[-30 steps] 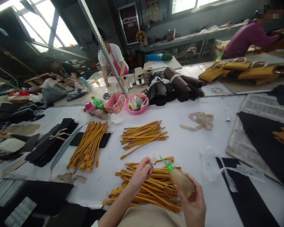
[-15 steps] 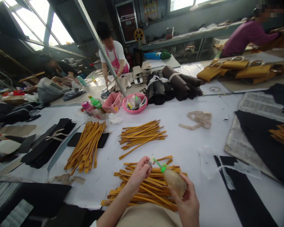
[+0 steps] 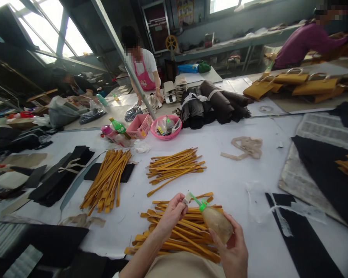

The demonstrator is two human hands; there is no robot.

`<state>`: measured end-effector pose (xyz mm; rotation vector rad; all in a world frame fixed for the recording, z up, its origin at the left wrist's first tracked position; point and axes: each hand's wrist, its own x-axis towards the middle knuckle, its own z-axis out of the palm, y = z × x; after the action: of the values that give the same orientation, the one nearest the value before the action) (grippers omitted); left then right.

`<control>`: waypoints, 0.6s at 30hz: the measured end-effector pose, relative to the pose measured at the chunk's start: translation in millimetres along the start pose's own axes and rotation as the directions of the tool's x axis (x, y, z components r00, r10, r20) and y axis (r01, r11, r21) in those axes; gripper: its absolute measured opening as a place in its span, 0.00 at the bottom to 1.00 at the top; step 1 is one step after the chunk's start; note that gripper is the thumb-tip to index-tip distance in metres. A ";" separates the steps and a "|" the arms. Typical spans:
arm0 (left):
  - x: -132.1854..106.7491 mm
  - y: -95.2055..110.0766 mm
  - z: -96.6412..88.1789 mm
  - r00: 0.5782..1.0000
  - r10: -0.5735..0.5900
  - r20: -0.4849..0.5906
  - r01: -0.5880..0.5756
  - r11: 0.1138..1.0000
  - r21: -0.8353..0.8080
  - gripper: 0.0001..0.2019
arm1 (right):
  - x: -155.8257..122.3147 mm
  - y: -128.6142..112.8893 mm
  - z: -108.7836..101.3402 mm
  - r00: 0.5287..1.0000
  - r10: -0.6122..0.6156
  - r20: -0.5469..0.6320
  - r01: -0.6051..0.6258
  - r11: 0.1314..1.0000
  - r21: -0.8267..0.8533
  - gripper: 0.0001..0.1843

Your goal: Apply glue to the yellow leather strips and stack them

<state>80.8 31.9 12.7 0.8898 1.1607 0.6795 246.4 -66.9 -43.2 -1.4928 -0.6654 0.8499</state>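
Note:
My right hand (image 3: 234, 247) is wrapped around a squeeze bottle (image 3: 219, 223) with a green cap and a thin green nozzle, its body tilted and cloudy brown. The nozzle's tip points up and left, at or touching a small pale piece (image 3: 187, 198) pinched in the fingers of my left hand (image 3: 176, 210). Whether this piece is the end of a strap cannot be made out. Beneath both hands lies a loose pile of mustard-yellow straps (image 3: 159, 231), partly hidden by my forearm.
Beyond lie another strap bundle (image 3: 176, 166) and a third (image 3: 106, 181) to its left. A pink basin (image 3: 166, 136) and pink box (image 3: 139, 126) stand farther back, near dark rolls (image 3: 214, 98). Black sheets (image 3: 301, 235) lie right. Co-workers (image 3: 145, 69) are across the table.
The view has shifted slightly. Both hands keep their holds, with the nozzle still at the pale piece. The co-worker in the pink apron has moved their hands among the stacked pieces.

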 end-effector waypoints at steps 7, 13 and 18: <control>6.2 -3.1 -2.8 1.000 0.021 -0.015 -0.020 0.998 0.061 0.02 | 5.9 -4.3 -0.4 1.000 0.022 -0.004 -0.022 0.999 0.024 0.35; 11.8 -4.3 -2.3 0.999 0.035 -0.013 -0.033 0.995 0.090 0.03 | 5.1 1.5 -4.6 0.995 0.053 0.080 -0.050 0.998 -0.040 0.34; 14.5 -5.2 -1.7 0.999 0.032 -0.009 -0.031 0.993 0.113 0.05 | 4.1 5.1 -3.6 0.998 0.064 -0.013 -0.064 0.998 -0.002 0.35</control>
<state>83.2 41.8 1.0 1.0024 1.2061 0.6505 251.3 -66.1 -48.7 -1.5268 -0.6124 0.8880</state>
